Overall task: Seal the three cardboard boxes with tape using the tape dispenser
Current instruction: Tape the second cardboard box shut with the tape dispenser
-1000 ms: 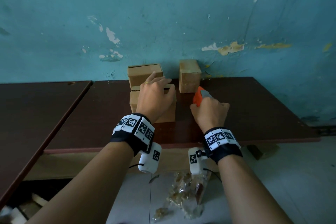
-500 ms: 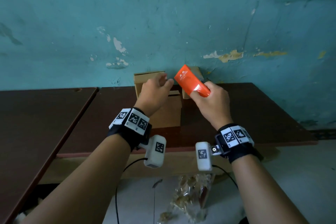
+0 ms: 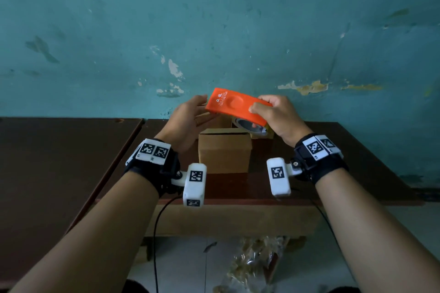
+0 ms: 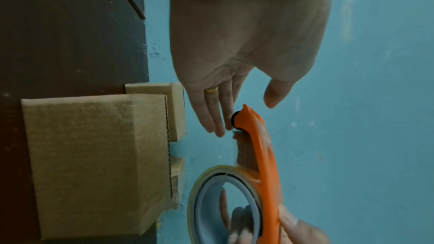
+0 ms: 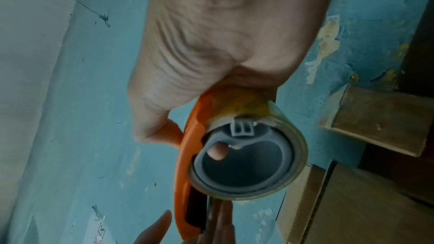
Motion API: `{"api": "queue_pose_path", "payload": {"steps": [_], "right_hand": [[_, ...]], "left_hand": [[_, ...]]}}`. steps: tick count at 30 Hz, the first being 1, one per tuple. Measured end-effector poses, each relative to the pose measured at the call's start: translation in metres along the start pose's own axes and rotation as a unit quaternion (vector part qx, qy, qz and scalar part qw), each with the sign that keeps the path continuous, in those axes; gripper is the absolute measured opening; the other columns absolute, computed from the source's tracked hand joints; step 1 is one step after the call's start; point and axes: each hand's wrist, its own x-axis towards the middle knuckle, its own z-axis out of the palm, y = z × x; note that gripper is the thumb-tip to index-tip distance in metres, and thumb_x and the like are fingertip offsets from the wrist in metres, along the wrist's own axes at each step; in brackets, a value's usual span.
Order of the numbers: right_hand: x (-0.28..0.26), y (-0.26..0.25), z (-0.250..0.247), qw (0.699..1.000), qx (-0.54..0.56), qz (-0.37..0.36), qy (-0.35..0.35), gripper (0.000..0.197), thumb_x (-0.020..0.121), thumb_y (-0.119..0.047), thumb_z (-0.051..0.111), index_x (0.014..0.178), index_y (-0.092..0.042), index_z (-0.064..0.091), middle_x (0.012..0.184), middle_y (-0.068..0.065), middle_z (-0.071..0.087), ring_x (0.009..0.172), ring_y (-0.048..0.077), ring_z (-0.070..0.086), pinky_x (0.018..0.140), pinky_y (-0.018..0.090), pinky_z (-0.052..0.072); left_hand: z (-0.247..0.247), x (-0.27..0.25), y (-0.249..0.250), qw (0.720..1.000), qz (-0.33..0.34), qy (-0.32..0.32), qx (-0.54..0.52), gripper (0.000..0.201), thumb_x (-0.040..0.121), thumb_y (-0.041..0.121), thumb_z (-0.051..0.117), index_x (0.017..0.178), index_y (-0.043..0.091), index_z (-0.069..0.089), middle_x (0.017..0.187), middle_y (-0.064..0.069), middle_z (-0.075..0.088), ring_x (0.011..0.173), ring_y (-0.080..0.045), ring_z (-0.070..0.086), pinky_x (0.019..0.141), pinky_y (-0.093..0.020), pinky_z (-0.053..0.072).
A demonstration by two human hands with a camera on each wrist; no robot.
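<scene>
1. Risk: the left hand (image 3: 188, 123), fingers straight and spread, meets the cutter end of the orange plastic tape dispenser (image 3: 235, 107); its fingertips (image 4: 218, 129) lie just beside the serrated blade and could be nicked (the free tape end is not visible, so it may have stuck back on the clear tape roll (image 5: 249, 159)).
2. Risk: pulled tape may fold onto itself if drawn off crooked.
3. Position: the right hand (image 3: 278, 116) grips the dispenser at the roll end, above the nearest brown cardboard box (image 3: 225, 152) on the dark worktop (image 3: 357, 162); two further boxes stand behind that box.
</scene>
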Motion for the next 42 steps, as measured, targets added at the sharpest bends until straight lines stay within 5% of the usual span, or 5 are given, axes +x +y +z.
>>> {"api": "queue_pose_path", "payload": {"steps": [8,13,28,34,42], "right_hand": [[0.023,-0.014,0.025,0.999,-0.025,-0.009,-0.047,0.066,0.077,-0.058,0.087,0.091,0.005,0.073,0.068,0.008,0.070,0.057,0.019,0.066,0.053,0.029,0.050],[0.034,-0.016,0.033,0.996,-0.028,0.009,-0.083,0.054,0.084,-0.048,0.084,0.092,0.004,0.073,0.064,0.003,0.069,0.052,0.015,0.063,0.047,0.022,0.048],[0.058,0.002,0.043,0.991,-0.025,0.030,-0.127,0.076,0.072,-0.063,0.089,0.099,0.007,0.074,0.072,0.014,0.069,0.058,0.025,0.062,0.055,0.033,0.050],[0.063,0.007,0.044,0.990,-0.034,0.027,-0.133,0.086,0.066,-0.067,0.087,0.103,0.009,0.073,0.089,0.037,0.070,0.067,0.035,0.062,0.057,0.035,0.050],[0.066,0.007,0.044,0.989,-0.040,0.033,-0.139,0.077,0.071,-0.059,0.084,0.097,0.012,0.072,0.066,0.012,0.068,0.049,0.019,0.060,0.048,0.027,0.049]], "left_hand": [[-0.037,-0.006,0.008,0.998,-0.012,0.035,-0.058,0.023,0.106,0.015,0.059,0.122,0.003,0.070,0.098,-0.009,0.078,0.084,-0.019,0.075,0.088,-0.031,0.062],[-0.050,-0.012,0.009,0.998,-0.024,0.019,-0.060,0.012,0.105,0.018,0.064,0.103,0.009,0.072,0.083,-0.004,0.077,0.073,-0.012,0.073,0.086,-0.028,0.063],[-0.069,-0.006,-0.009,0.993,-0.028,0.007,-0.111,0.007,0.105,0.008,0.062,0.104,0.003,0.067,0.106,-0.015,0.077,0.094,-0.018,0.078,0.091,-0.029,0.063],[-0.073,-0.003,-0.015,0.995,-0.030,0.018,-0.095,0.019,0.107,0.007,0.058,0.121,-0.004,0.064,0.120,-0.021,0.070,0.111,-0.025,0.069,0.103,-0.036,0.058],[-0.067,0.006,-0.022,0.992,-0.046,0.063,-0.098,0.020,0.109,0.000,0.050,0.121,-0.011,0.060,0.110,-0.023,0.069,0.093,-0.023,0.070,0.093,-0.035,0.063]]}}
